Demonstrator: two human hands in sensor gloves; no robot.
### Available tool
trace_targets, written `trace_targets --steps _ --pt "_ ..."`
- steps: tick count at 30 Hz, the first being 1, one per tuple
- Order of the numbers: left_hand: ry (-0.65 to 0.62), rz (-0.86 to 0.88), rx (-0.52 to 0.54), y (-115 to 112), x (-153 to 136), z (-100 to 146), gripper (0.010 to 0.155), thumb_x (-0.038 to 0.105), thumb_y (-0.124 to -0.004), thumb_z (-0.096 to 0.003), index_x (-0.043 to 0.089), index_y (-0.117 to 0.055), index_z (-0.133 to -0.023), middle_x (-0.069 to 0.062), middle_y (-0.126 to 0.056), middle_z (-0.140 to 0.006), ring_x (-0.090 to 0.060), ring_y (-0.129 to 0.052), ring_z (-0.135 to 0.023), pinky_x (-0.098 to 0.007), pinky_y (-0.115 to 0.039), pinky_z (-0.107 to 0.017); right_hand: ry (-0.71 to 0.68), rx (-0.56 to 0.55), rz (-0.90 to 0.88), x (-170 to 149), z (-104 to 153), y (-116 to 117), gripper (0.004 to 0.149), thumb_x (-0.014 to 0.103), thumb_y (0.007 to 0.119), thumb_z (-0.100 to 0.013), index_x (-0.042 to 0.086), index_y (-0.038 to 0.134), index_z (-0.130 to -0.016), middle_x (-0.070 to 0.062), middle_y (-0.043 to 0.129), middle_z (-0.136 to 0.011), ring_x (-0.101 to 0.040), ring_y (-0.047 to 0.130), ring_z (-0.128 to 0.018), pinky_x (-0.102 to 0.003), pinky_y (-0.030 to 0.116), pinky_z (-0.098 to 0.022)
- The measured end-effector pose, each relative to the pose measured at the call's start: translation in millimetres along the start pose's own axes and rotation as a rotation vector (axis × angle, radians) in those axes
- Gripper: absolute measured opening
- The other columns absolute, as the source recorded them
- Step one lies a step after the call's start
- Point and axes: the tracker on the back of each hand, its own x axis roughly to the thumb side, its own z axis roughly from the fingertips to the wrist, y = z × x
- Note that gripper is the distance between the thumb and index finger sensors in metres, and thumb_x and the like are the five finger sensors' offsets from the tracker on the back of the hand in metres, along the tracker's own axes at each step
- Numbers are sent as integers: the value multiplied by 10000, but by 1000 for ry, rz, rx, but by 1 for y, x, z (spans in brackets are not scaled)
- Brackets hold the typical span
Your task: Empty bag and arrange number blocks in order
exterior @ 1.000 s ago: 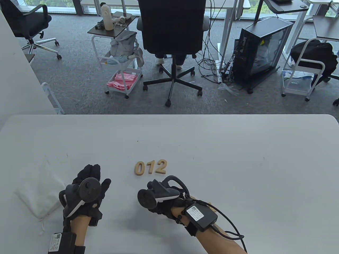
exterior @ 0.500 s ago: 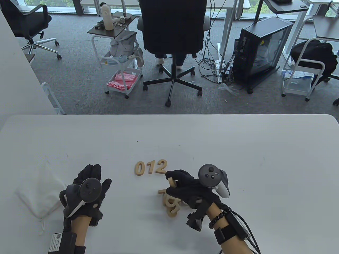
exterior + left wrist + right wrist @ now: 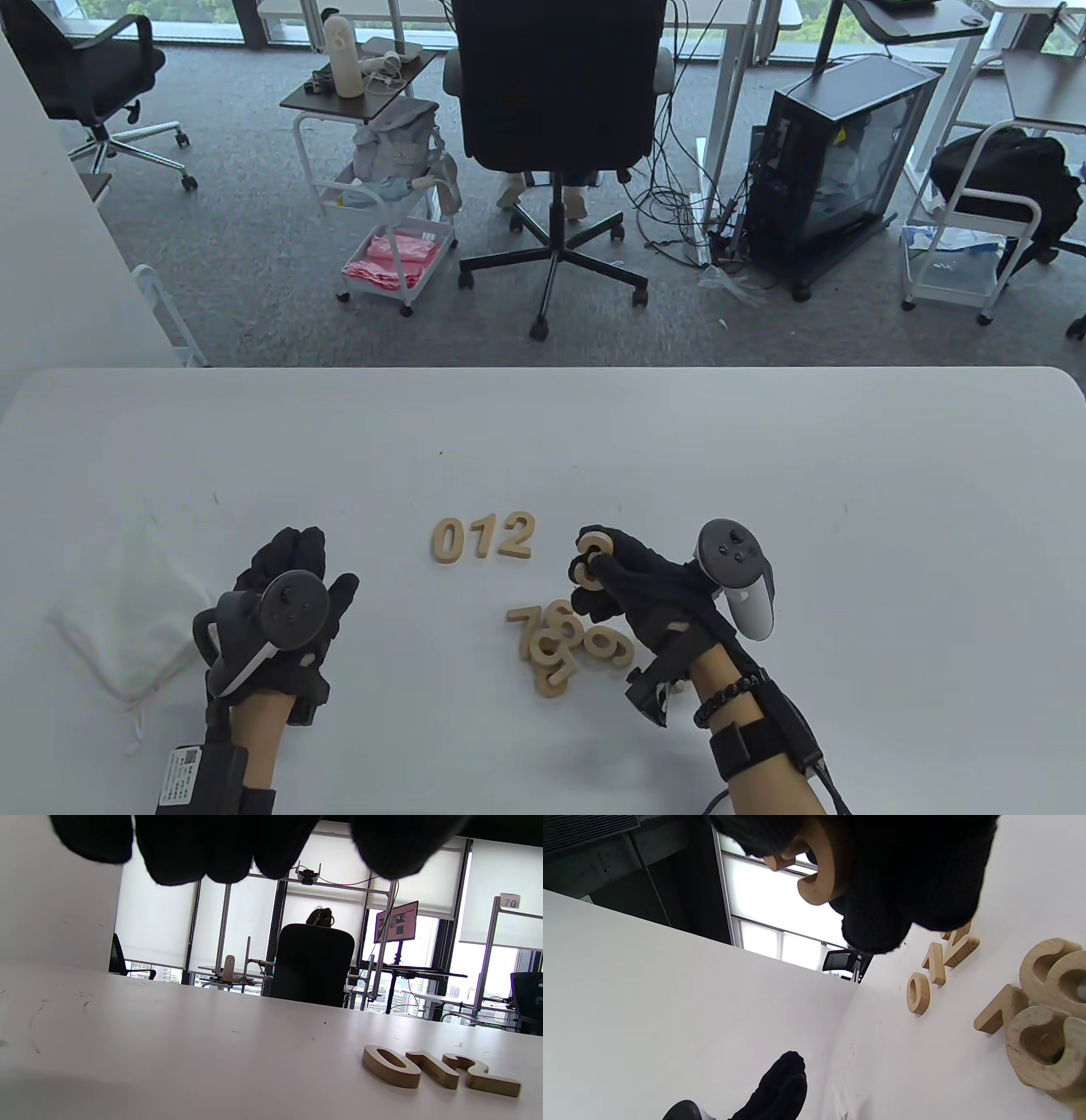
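Observation:
Wooden number blocks 0, 1 and 2 [image 3: 483,536] lie in a row on the white table; they also show in the left wrist view [image 3: 439,1070] and the right wrist view [image 3: 937,965]. A pile of several loose number blocks [image 3: 567,643] lies below them, also in the right wrist view [image 3: 1039,1014]. My right hand [image 3: 604,567] holds one wooden number block [image 3: 587,561] just right of the 2; the block shows in the right wrist view [image 3: 816,878]. My left hand [image 3: 288,594] rests on the table, empty. The white cloth bag [image 3: 127,607] lies flat at the left.
The table's far edge [image 3: 543,370] runs across the middle of the table view. Beyond it stand an office chair [image 3: 556,127], small carts and a computer case on the floor.
My right hand turned over, uncovered the pile of blocks, picked one block out and moved it up and right toward the row. The left hand stayed still.

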Motion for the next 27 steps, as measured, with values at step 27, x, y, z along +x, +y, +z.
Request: trace_targets --steps 27 --pt "-12 12 21 2 1 1 737 499 -710 -520 40 -597 -1086 -311 -578 -1094 -573 -718 -966 -727 -626 -654 379 -300 548 -1 -81 4 550 235 850 -496 71 710 -1002 -162 914 -799 -342 1050 -528 -394 979 -363"
